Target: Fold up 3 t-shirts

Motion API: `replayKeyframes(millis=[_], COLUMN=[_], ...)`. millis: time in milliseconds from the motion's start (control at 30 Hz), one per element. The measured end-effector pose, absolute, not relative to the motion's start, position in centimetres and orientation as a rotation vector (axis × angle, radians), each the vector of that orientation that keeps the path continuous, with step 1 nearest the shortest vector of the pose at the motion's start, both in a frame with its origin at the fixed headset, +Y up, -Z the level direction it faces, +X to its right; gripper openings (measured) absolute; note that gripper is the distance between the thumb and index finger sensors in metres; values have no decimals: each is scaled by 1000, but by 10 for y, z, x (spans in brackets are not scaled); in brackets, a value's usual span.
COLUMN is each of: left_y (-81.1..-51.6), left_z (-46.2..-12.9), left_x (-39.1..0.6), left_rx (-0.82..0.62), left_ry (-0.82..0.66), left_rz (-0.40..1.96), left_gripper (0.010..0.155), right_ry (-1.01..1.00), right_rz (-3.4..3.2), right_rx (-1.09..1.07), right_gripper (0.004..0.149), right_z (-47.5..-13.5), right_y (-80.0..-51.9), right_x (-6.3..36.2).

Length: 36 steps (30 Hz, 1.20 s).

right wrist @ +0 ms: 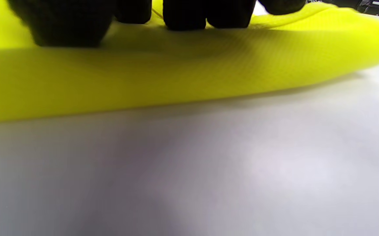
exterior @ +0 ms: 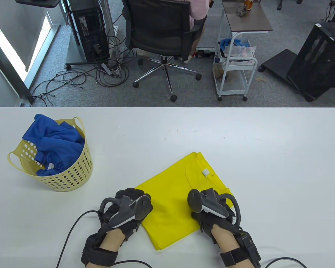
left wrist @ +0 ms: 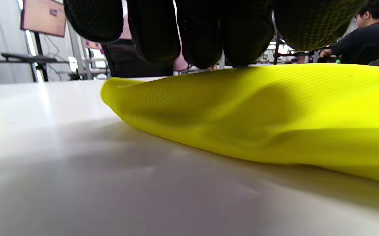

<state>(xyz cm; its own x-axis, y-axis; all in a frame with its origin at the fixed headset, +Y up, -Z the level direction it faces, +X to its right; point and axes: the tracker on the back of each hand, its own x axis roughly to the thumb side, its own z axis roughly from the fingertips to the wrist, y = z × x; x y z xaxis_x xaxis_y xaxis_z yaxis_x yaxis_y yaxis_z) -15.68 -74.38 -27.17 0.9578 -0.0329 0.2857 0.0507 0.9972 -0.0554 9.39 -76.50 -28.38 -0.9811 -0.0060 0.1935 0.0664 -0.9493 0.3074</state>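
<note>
While we look down on the white table (exterior: 240,134), a folded yellow t-shirt (exterior: 178,195) lies near its front edge | left hand (exterior: 125,212) and right hand (exterior: 212,209) rest flat on its sides | wrist views show fingers (left wrist: 153,32) extended, fingertips (right wrist: 182,14) pressing cloth, gripping nothing | blue t-shirt (exterior: 55,145) fills laundry basket (exterior: 69,178) toward the left edge.

Behind the white table (exterior: 240,131) there's a black office chair (exterior: 162,30) with someone in pink sitting in it, a black PC tower (exterior: 90,30) with a mess of cables (exterior: 81,78) on the grey carpet, and a white rolling cart (exterior: 236,67) stuffed with bags. Another black case (exterior: 321,61) sits far right.
</note>
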Motion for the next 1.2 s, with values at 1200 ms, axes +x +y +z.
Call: replayKeyframes(millis=[1200], left_y=[-744], left_z=[-278], left_x=[-191], left_rx=[-219], left_ry=[-220], left_rz=[80], left_gripper=[66], right_ry=[-956], right_rz=[-3228], right_rx=[-140], right_gripper=[89], right_z=[-289], right_y=[-805], right_x=[105])
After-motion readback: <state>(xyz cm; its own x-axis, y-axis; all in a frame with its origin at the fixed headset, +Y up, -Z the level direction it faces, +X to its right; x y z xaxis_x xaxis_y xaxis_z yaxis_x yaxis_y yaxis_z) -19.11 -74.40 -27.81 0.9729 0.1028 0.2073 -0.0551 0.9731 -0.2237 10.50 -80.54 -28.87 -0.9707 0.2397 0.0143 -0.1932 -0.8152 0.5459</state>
